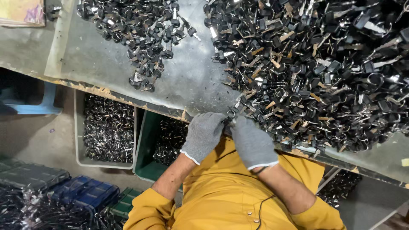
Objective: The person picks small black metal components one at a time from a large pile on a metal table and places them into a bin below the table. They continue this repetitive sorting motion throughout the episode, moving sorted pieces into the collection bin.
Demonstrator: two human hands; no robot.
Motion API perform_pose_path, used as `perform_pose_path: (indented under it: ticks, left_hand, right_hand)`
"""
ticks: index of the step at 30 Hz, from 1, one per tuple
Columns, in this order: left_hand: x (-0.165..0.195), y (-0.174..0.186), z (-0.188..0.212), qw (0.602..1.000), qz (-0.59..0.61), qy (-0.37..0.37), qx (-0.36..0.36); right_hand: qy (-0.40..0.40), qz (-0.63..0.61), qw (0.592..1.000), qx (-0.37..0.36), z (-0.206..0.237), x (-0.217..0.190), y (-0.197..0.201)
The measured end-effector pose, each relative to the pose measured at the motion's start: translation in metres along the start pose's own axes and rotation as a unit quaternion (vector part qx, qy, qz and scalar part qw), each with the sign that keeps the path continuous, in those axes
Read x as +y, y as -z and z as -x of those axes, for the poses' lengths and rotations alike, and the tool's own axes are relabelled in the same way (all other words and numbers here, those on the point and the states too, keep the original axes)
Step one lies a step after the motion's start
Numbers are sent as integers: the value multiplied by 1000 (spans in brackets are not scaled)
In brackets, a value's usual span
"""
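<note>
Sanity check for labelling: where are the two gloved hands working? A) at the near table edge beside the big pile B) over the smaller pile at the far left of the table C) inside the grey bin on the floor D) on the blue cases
A: the left hand and right hand meet over a small ring part at the near edge of the table, beside the big pile of keys.

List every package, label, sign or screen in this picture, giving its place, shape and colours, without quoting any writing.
Flat cardboard-like sheet or package: top left corner of the table, rectangular, tan with a purple patch.
Small yellowish tag or tape piece: right edge of the table, squarish.
No signs or screens are in view.
</note>
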State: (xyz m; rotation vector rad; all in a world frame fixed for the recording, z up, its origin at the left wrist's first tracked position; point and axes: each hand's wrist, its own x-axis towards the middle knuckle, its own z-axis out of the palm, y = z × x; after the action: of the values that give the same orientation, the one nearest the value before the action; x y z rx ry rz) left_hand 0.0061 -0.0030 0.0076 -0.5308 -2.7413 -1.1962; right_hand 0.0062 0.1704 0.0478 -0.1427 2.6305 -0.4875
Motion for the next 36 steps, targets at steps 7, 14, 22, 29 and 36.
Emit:
perform_pose_path:
  ticks: [7,14,22,29,36]
  left_hand:
    - [17,12,1,988,32,124,-85]
    - [5,32,-33,982,179,-56,-16]
    - [-2,19,-52,987,-36,87,-129]
    - [-3,10,-18,999,0,34,2]
    - [-6,-5,-6,996,-84,10,-15]
  right_hand:
    - [-51,-56,996,-42,-1,-2,-2]
    - [162,-20,979,125,17,1,-15]
    - [-67,-61,995,-50,11,7,0]
    - [0,-88,996,5,1,11,-1]
    - [-6,31,999,26,-11,-7,-4]
